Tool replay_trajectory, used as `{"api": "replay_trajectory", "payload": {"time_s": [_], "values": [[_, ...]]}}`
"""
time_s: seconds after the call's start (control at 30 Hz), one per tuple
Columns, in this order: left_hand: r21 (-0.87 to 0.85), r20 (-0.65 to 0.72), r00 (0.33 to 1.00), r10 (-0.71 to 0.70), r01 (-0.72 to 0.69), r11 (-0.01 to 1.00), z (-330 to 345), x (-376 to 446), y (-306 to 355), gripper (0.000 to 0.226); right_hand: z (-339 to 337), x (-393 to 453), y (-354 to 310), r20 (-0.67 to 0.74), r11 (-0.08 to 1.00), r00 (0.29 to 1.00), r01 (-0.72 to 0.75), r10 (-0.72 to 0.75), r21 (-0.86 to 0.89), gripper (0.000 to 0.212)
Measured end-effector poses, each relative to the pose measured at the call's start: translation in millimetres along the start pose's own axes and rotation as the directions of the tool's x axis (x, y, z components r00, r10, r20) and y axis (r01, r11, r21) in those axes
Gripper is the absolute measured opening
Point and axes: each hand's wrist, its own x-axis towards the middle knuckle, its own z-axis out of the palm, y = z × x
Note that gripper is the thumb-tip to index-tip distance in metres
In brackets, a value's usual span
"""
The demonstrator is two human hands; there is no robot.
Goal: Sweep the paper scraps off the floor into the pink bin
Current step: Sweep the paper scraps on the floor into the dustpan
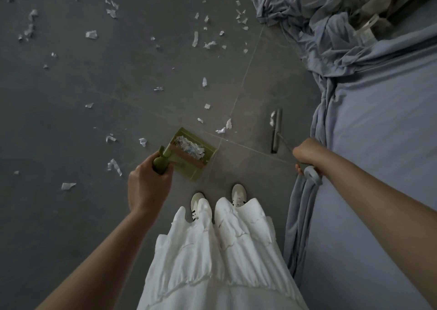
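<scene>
My left hand (149,182) grips the top of the green dustpan's handle (160,161). The green dustpan (208,152) stands on the grey floor just ahead of my feet and holds a heap of white paper scraps (190,147). My right hand (307,154) grips the grey handle of the broom, whose narrow head (276,131) rests on the floor to the right of the dustpan. Several paper scraps (204,81) lie scattered over the floor ahead and to the left. The pink bin is not in view.
A bed with a grey-blue sheet (383,132) fills the right side, its edge hanging down beside my right hand. Crumpled grey-blue bedding (314,23) is piled at the top right. My white shoes (238,195) and white skirt are at the bottom centre.
</scene>
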Motion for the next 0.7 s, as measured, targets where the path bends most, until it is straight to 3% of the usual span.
{"api": "replay_trajectory", "payload": {"time_s": [0.1,0.33,0.47,0.7], "values": [[0.029,-0.036,0.999,-0.035,0.036,0.999,10,-3,13,0.013,-26,20,8,-0.026,0.992,0.996,0.081,-0.084,-0.101,0.029],[0.015,-0.101,0.989,-0.104,0.106,0.994,39,-13,36,0.019,-60,45,-1,-0.038,0.971,0.980,0.189,-0.196,-0.144,0.031],[-0.006,-0.124,0.981,-0.152,0.153,0.988,44,-22,46,0.022,-52,42,-18,0.005,0.963,0.986,0.162,-0.164,-0.216,0.024],[-0.029,-0.147,0.971,-0.187,0.185,0.982,39,-30,44,0.022,-13,12,-44,0.090,0.908,0.952,0.307,-0.294,-0.285,0.025]]}}
